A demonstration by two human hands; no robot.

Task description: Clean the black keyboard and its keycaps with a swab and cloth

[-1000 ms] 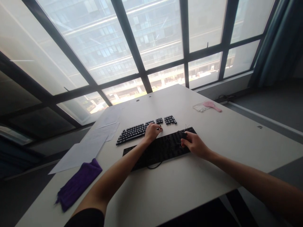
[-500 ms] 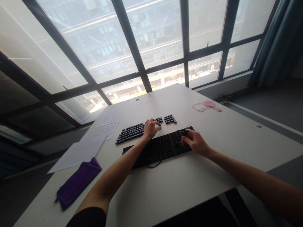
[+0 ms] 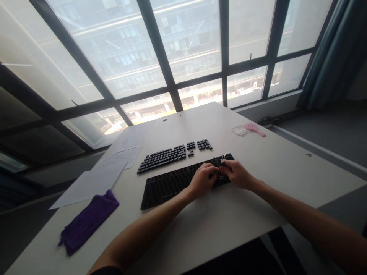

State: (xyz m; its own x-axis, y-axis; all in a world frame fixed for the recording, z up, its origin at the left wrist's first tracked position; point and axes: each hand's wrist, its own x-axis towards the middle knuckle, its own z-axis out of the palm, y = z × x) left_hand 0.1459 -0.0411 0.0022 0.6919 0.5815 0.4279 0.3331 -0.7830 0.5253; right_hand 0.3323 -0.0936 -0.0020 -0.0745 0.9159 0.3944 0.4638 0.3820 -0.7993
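Note:
A black keyboard (image 3: 166, 186) lies across the desk in front of me, its main field looking stripped of keycaps. Over its right end, my right hand (image 3: 237, 174) is closed around a keycap puller (image 3: 223, 157) whose thin wires stick up past the fingers. My left hand (image 3: 204, 176) meets it there, thumb and fingers pinched close to the puller; whatever is between them is too small to make out. Behind the keyboard, loose black keycaps (image 3: 163, 157) are laid out in keyboard order, with smaller groups (image 3: 204, 144) to the right.
A folded purple cloth (image 3: 88, 223) lies at the left of the white desk (image 3: 183, 236). Paper sheets (image 3: 91, 183) run along the left edge. Toward the far right are a pink hairbrush (image 3: 254, 129) and a clear plastic wrapper (image 3: 239, 131). Large windows stand behind the desk.
My left hand has moved from the laid-out keycaps back and right to my right hand, uncovering a small keycap group. My right hand stays over the keyboard's right end with the puller.

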